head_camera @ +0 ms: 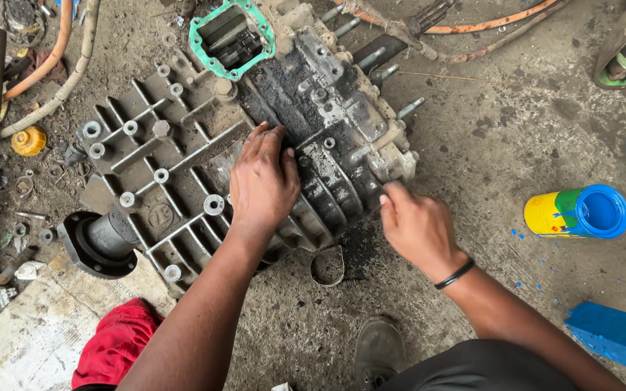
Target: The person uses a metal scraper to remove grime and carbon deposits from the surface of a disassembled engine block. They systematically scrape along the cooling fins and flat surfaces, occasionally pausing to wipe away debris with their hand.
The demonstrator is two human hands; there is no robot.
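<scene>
Gearbox casing [255,137] lies on floor [501,145]. Your left hand [261,181] presses flat on it, grip empty. Your right hand [416,226] pinches thin scraper at lower edge. Black grime partly scraped; more remains.

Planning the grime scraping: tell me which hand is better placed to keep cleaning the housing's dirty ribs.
Probably right: the right hand pinches a thin tool at the greasy ribs of the gearbox housing. The left hand lies flat on the casing, bracing it.
</scene>
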